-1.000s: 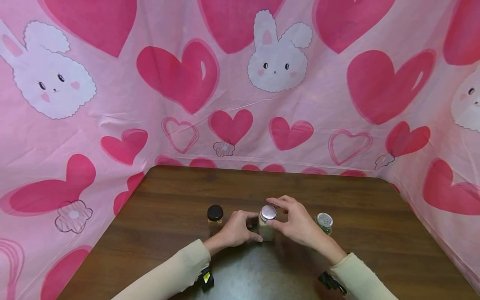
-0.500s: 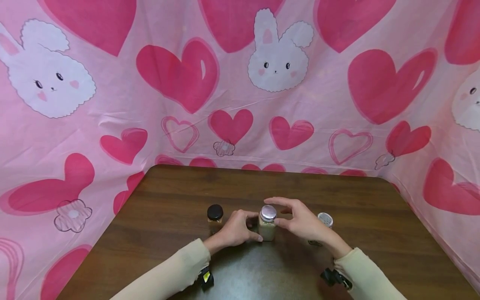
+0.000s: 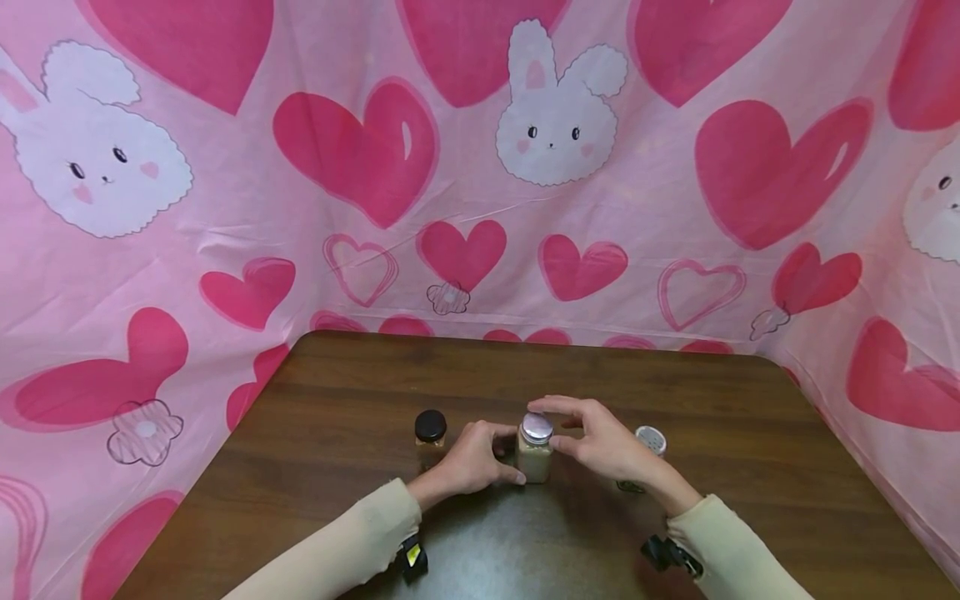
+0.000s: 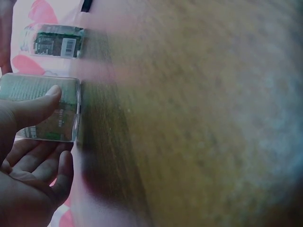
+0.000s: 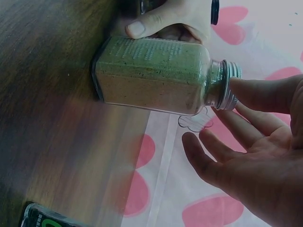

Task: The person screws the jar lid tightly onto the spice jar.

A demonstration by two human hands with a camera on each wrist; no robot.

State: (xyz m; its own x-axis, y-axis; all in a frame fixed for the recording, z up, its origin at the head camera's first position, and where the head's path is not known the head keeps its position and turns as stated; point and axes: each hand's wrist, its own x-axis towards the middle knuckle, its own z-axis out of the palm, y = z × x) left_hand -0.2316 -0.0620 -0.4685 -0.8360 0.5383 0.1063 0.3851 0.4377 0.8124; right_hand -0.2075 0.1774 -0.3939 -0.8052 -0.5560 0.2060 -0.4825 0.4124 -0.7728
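Observation:
A square glass spice jar (image 3: 533, 463) with pale contents stands upright on the table, under a silver screw lid (image 3: 537, 427). My left hand (image 3: 474, 458) grips its body from the left, thumb along the near face in the left wrist view. At the top, my right hand (image 3: 600, 442) pinches the lid; in the right wrist view the thumb lies on the ribbed lid (image 5: 232, 70), the index and middle fingertips are partly hidden behind it, and the other fingers hang free. The lid sits on the jar's neck.
Left of the jar stands a black-lidded jar (image 3: 431, 427), partly behind the left hand. To the right, a shaker jar with a perforated top (image 3: 651, 439) is partly covered by the right wrist. Heart-patterned cloth (image 3: 480, 192) hangs behind the brown wooden table (image 3: 375, 375).
The right hand has turned slightly at the lid, its thumb shifting right and its wrist covering more of the shaker jar. The left hand and the jar hold their place.

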